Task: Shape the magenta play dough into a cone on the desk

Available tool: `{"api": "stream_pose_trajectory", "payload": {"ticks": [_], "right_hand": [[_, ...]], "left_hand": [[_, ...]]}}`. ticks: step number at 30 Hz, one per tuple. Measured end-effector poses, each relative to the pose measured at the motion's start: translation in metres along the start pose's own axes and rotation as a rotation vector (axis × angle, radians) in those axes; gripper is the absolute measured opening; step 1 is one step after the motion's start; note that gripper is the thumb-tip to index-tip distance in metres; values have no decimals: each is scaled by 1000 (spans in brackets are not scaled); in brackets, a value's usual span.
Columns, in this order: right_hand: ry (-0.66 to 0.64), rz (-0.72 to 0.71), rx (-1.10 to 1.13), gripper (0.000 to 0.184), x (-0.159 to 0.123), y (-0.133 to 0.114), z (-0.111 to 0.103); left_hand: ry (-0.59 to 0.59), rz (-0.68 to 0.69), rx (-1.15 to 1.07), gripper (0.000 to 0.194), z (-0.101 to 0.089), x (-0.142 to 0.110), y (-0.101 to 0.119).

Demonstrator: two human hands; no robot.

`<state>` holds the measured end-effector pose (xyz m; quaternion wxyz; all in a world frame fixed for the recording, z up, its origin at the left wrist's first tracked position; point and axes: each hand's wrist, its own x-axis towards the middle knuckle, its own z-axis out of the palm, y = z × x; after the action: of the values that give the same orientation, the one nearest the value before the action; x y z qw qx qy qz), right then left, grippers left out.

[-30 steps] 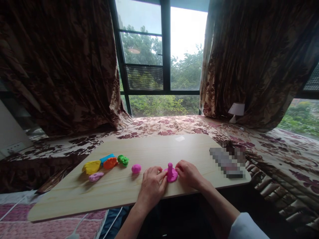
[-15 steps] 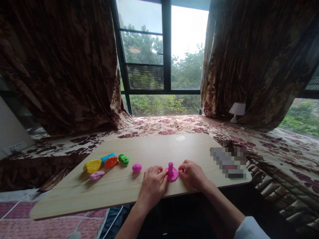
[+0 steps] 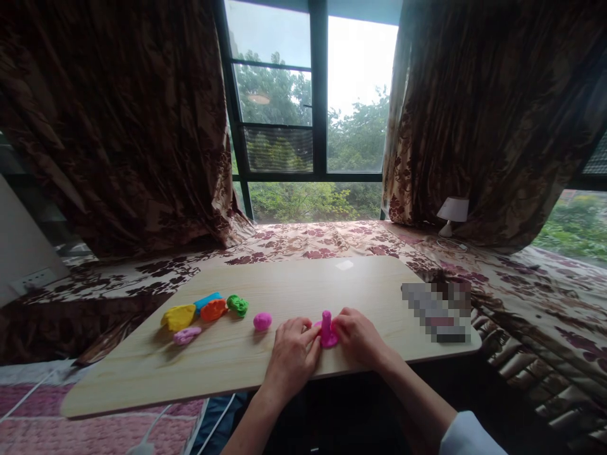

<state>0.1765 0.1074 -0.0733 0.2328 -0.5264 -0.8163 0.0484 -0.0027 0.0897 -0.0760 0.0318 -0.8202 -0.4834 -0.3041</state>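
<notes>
A magenta clay piece (image 3: 327, 329), a flat base with a short upright peg, stands near the front edge of a light wooden table (image 3: 227, 366). My left hand (image 3: 291, 357) rests on the table with its fingertips pressed against the base's left side. On the base's right side, my right hand (image 3: 359, 337) curls its fingers against the clay. Both hands pinch the same piece between them.
Left of my hands lie a pink clay ball (image 3: 262, 321), a green lump (image 3: 237, 305), orange (image 3: 214, 309), blue (image 3: 207, 299) and yellow (image 3: 177, 316) lumps and a pale pink piece (image 3: 186, 335). A blurred object (image 3: 436, 309) sits at the table's right corner. A small lamp (image 3: 453, 213) stands by the curtains.
My right hand has closed in against the clay base, which shows less of its flat disc than before. The view has shifted slightly; the other clay lumps lie as they did.
</notes>
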Motion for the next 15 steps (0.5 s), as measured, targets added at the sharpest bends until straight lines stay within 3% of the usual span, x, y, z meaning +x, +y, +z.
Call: {"api": "stream_pose_trajectory", "payload": {"ticks": [3,12,15], "right_hand": [[-17,-29,-14,20,-9,-3,-3],[-33,-43,-21,41,-10,3,-13],[-25,-47,-22,35,-11,7,-14]], "left_hand": [[-4,-1,0,27,0,0,0],[11,19,-3,27,0,0,2],[21,10,-12,27,2,0,1]]}}
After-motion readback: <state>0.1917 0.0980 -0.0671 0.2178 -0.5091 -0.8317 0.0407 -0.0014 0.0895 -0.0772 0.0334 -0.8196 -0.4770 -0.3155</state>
